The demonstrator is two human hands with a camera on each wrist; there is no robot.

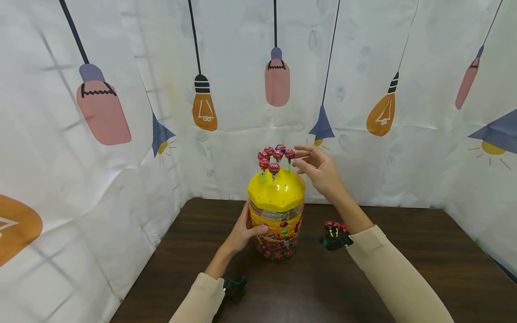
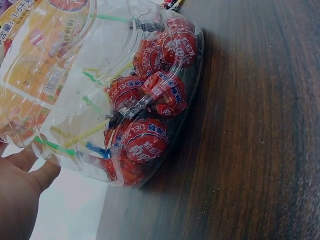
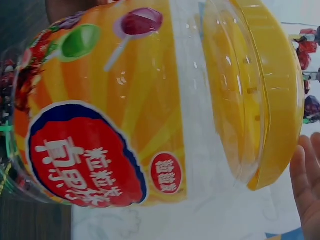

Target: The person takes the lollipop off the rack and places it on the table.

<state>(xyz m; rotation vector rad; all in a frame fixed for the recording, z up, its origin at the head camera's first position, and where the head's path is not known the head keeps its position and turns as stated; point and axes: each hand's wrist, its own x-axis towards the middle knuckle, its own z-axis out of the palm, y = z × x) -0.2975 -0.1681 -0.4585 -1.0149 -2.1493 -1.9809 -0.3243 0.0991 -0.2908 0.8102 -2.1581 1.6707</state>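
Note:
A clear plastic candy jar (image 1: 277, 229) with a yellow lid (image 1: 278, 190) stands upright on the table. My left hand (image 1: 241, 233) grips its left side, thumb across the front. Several red-wrapped lollipops (image 1: 274, 168) stand heads up on sticks set in the lid. My right hand (image 1: 319, 170) is beside the rightmost lollipop (image 1: 289, 154), fingertips very near its head; whether they touch it is unclear. In the right wrist view, fingers (image 3: 300, 170) extend near the lid's edge. Inside the jar's base, more lollipops (image 2: 147, 140) lie heads down, seen in the left wrist view.
Several more lollipops (image 1: 335, 225) are on the dark wooden table (image 1: 315, 287) to the right of the jar, partly hidden by the right wrist's strap (image 1: 336, 242). A white curtain (image 1: 242, 170) printed with lamps hangs behind the table and along its sides.

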